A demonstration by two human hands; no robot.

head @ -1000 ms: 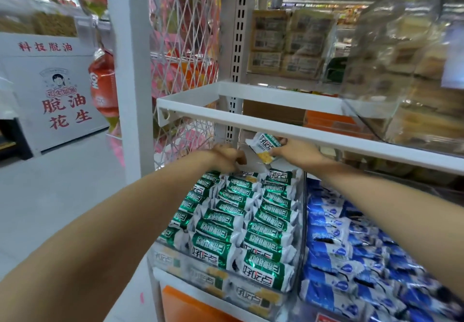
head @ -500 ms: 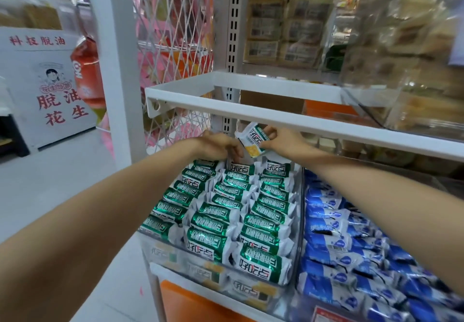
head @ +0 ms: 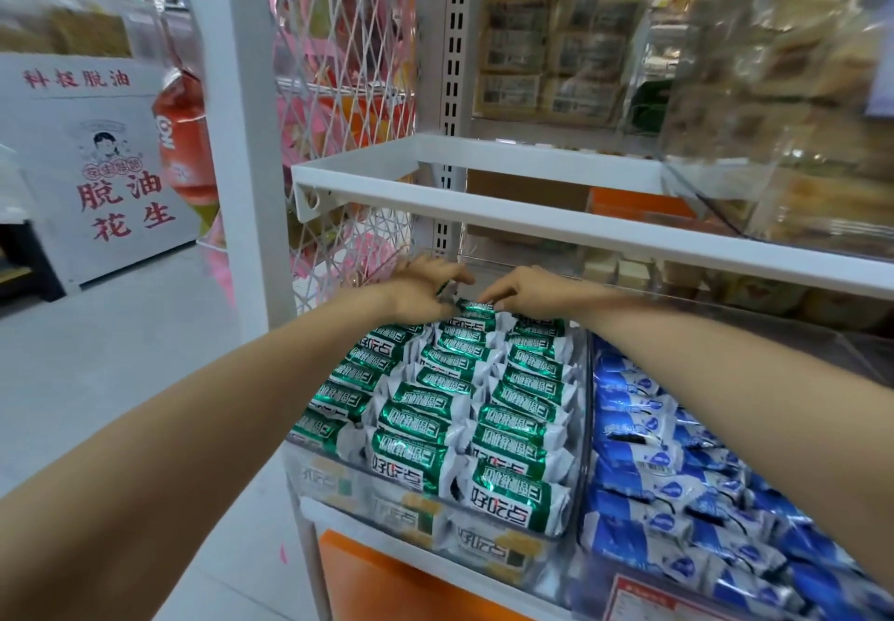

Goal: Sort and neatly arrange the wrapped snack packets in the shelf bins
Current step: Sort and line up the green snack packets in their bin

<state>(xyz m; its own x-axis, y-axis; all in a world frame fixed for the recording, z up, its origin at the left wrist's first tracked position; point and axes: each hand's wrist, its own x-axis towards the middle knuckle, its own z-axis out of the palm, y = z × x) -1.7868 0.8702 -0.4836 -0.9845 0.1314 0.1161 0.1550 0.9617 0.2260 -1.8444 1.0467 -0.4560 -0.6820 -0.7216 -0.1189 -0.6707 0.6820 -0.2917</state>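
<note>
**Green snack packet (head: 473, 309) held at both ends**

Lying at the far end of the middle row in the clear bin (head: 586, 407), just below the front edge of the white shelf (head: 532, 228). Pinched at its left end by the left hand (head: 421, 289), fingers (head: 454, 276) curled narrow over the wrapper. Pinched at its right end by the right hand (head: 522, 287), fingertips bent down onto the foil. Both hands close together above the packet, slightly blurred. Bare forearms reaching in from the near left and near right.

Nearer in the same bin: green packets (head: 435, 427) in three rows, overlapped like shingles, print facing up, reaching to the near wall. Beneath that top layer, seen through the near wall, packets with yellow markings (head: 493, 552). Just to the right, in a neighbouring bin, blue packets (head: 648, 456), lying looser and less evenly.

On the shelf at the far right, a large clear box (head: 774, 136) of pale baked goods, too blurred to tell apart. Left of the bins, a white post (head: 232, 136) and a white wire mesh panel (head: 348, 88). Farther left, a white sign with red characters (head: 111, 194) and a hanging red bag (head: 181, 146).
</note>
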